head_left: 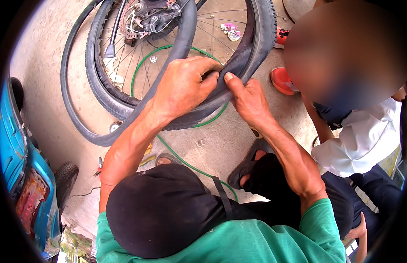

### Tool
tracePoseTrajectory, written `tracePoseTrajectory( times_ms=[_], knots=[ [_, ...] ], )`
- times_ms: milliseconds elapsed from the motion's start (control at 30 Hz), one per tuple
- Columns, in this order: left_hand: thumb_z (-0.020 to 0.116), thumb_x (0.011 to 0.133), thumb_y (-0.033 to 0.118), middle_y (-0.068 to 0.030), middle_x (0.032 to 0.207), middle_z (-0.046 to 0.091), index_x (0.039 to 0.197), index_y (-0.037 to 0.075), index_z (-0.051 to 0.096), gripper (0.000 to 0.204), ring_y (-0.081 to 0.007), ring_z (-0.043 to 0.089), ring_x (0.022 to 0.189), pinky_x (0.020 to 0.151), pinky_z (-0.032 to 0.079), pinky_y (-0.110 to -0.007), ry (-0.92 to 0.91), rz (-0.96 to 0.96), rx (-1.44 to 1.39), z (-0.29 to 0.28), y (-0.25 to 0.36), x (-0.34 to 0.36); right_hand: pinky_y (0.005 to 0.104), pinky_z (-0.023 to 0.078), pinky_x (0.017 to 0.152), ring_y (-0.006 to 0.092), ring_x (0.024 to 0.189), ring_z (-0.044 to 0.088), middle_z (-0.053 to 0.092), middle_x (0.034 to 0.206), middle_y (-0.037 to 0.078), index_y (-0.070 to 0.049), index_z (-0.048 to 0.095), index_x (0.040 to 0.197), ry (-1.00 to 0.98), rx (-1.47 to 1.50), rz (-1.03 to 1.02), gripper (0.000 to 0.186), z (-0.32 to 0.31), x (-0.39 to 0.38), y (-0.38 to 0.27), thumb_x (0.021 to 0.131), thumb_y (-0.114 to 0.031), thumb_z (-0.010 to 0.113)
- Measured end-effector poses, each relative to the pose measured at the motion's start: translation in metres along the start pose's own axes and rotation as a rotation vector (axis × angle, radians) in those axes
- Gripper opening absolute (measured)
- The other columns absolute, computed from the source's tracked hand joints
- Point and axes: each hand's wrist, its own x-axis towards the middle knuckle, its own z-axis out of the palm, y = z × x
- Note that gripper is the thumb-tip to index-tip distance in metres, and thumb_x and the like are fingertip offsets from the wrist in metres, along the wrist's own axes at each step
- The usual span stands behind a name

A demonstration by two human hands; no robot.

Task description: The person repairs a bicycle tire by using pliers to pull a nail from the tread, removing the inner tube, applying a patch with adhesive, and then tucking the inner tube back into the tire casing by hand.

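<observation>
A bicycle wheel lies in front of me, its knobbly black tire partly off the rim. Over the wheel's left side loops a long grey inner tube, which runs beneath my left wrist. My left hand is closed in a pinch at the tire's near right edge; what sits between its fingertips is hidden. Beside it, my right hand grips the tire, thumb pressed on top and fingers underneath. The brake disc and hub show at the top.
A green hose winds under the wheel and past my feet. At left stands a blue vehicle with small black wheels. Close on the right, a person in a white shirt and red shoes leans in. A crumpled pink wrapper shows through the spokes.
</observation>
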Motion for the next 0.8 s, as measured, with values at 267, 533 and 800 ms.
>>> tracePoseTrajectory(
  times_ms=[267,533,800],
  knots=[
    [0.067,0.088,0.005,-0.0154,0.089,0.073,0.103,0.001,0.074,0.017,-0.0287,0.072,0.077,0.071,0.055,-0.037,-0.059,0.027,-0.007,-0.001,-0.004,0.006,0.0342,0.042,0.055,0.0099,0.06,0.05,0.056,0.062,-0.001,0.0,0.067,0.077,-0.02,-0.048,-0.065,0.05,-0.004,0.006,0.014,0.101,-0.044,0.06],
    [0.066,0.089,0.005,-0.015,0.088,0.073,0.1,0.002,0.074,0.015,-0.0286,0.073,0.078,0.071,0.056,-0.037,-0.044,0.032,0.002,0.001,-0.006,0.007,0.0348,0.042,0.056,0.0107,0.061,0.052,0.056,0.061,0.001,0.0,0.066,0.075,-0.027,-0.083,-0.075,0.051,-0.003,0.005,0.009,0.101,-0.044,0.059],
    [0.067,0.089,0.006,-0.0141,0.089,0.074,0.101,0.002,0.073,0.014,-0.0272,0.073,0.078,0.071,0.056,-0.036,-0.007,0.017,-0.008,0.004,-0.008,0.005,0.0348,0.042,0.055,0.011,0.06,0.051,0.055,0.06,0.001,0.0,0.064,0.073,-0.014,-0.048,-0.104,0.051,-0.001,0.007,0.017,0.101,-0.043,0.059]
  ],
)
